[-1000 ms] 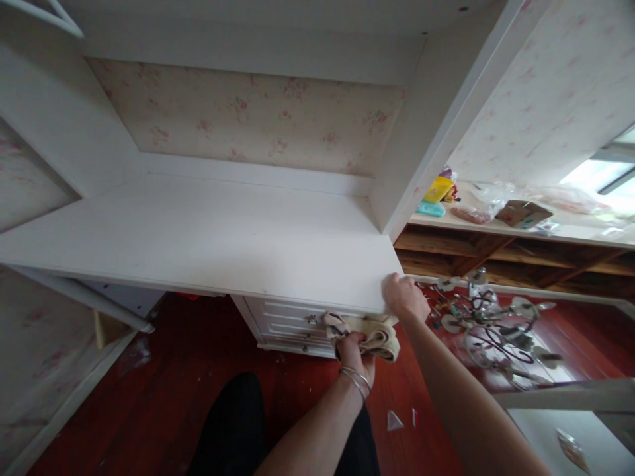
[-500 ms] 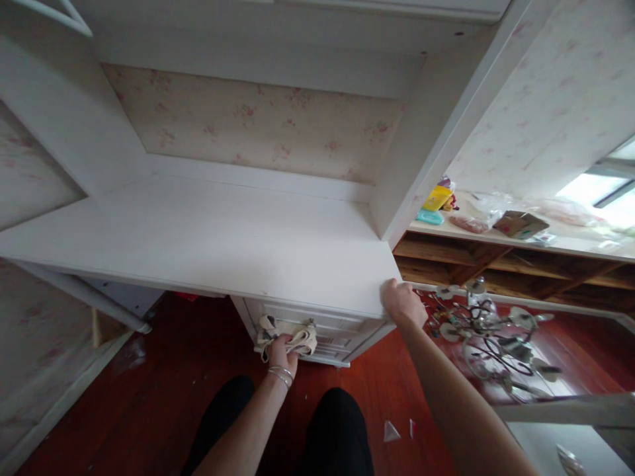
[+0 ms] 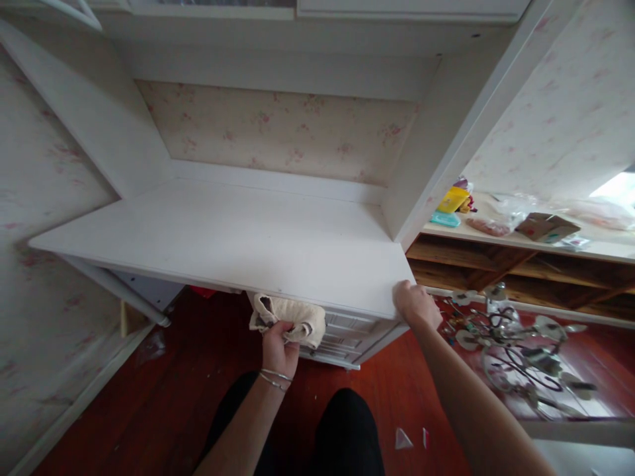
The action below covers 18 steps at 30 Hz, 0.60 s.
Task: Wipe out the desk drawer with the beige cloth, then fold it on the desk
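Wallpaper (image 3: 49, 317) with pink flowers borders the white counter (image 3: 278, 244) at left. Below its front edge, the left hand (image 3: 280, 347) has its fingers (image 3: 284, 326) closed on a bunched beige cloth (image 3: 310, 316) before the drawers (image 3: 347, 334). The right hand (image 3: 418, 305) curls its fingers around the counter's near right corner; beyond, a chandelier (image 3: 543, 360) lies on the red floor (image 3: 407, 396).

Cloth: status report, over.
Left hand gripping cloth, bunched, at drawer front. Right hand on right corner of desktop. Chandelier on floor, right, apart from both hands.
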{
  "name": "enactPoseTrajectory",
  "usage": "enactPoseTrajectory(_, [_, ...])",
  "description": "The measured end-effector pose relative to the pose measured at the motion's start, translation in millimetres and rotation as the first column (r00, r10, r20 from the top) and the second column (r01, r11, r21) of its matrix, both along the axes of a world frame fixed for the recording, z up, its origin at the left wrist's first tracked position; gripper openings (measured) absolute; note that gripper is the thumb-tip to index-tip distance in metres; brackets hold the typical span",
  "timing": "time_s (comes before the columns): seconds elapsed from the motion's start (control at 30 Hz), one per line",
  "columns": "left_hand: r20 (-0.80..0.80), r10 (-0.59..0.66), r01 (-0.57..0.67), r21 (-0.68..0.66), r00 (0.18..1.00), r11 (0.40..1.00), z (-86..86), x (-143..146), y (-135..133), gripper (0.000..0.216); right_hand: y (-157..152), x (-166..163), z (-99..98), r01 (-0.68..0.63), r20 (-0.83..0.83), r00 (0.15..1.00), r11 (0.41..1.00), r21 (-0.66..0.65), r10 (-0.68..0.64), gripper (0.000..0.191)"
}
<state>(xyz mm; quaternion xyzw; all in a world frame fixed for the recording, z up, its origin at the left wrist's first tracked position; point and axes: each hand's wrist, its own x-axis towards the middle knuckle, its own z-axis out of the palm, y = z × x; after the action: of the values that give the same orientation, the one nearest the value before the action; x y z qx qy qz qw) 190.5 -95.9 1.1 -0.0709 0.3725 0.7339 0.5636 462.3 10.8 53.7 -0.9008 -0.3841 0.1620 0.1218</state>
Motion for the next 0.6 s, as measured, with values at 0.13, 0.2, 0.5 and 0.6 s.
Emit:
enactPoseTrajectory(0.13, [0.066,-0.057,0.060,-0.052,0.996,0.997,7.6,23.4,-7.6,0.047,-0.4,0.3,0.6,-0.002,0.006,1.000,1.000,0.003,0.002,0.063])
enactPoseTrajectory(0.2, [0.116,-0.121,0.129,-0.067,0.986,0.989,7.0,41.7,-10.2,0.045,-0.1,0.6,0.6,-0.006,0.009,1.000,1.000,0.010,0.006,0.063])
enactPoseTrajectory(0.5, [0.331,-0.379,0.401,0.001,0.865,0.916,-9.2,129.5,-6.7,0.028,0.7,0.7,0.3,-0.011,0.008,1.000,1.000,0.000,0.011,0.062])
enactPoseTrajectory(0.6, [0.376,-0.389,0.429,-0.025,0.841,0.903,-21.0,147.8,-3.1,0.025,0.2,-0.1,1.7,-0.016,0.012,1.000,1.000,-0.003,0.016,0.062])
